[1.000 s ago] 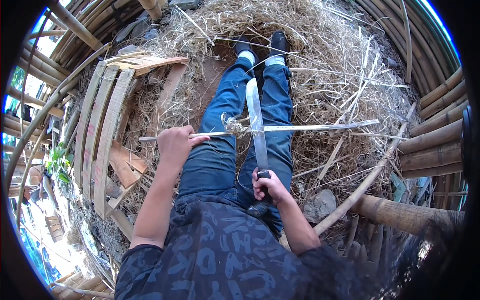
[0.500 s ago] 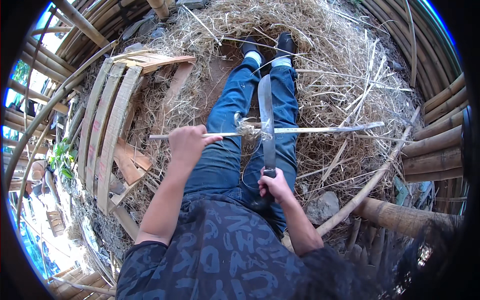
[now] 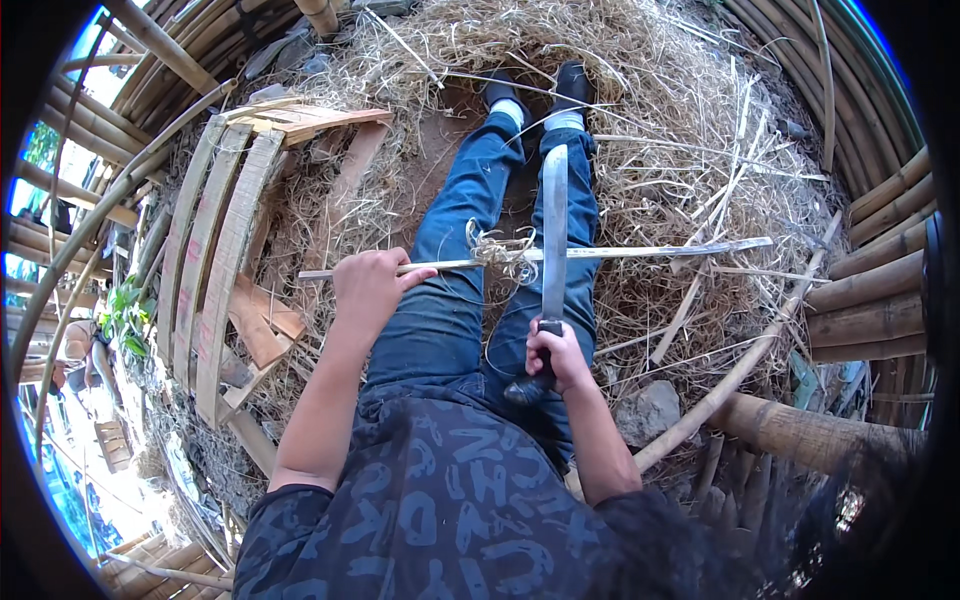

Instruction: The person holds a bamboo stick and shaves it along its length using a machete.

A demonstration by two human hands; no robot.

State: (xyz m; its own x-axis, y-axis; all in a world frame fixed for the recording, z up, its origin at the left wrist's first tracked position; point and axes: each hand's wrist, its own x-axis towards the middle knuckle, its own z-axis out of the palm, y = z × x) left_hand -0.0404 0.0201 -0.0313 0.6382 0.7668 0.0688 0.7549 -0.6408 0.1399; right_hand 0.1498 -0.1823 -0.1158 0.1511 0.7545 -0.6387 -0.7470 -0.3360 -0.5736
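My left hand (image 3: 368,285) is closed around a long, thin bamboo strip (image 3: 640,252) that lies across my thighs and reaches out to the right. Curled shavings (image 3: 502,247) cling to the strip's middle, between my legs. In my right hand (image 3: 560,358) is the black handle of a machete (image 3: 554,225), its broad blade pointing away from me toward my feet. The blade crosses the strip just right of the shavings; whether its edge touches the strip I cannot tell.
A slatted wooden crate (image 3: 225,260) stands to my left. Dry shavings (image 3: 690,180) cover the ground around my legs. On the right are a grey stone (image 3: 646,415), a slanting bamboo pole (image 3: 740,385) and a bamboo wall (image 3: 880,270). Green leaves (image 3: 125,315) show at far left.
My right hand has shifted the machete to the right along the strip, away from the curled shavings. My left hand keeps its hold in nearly the same place.
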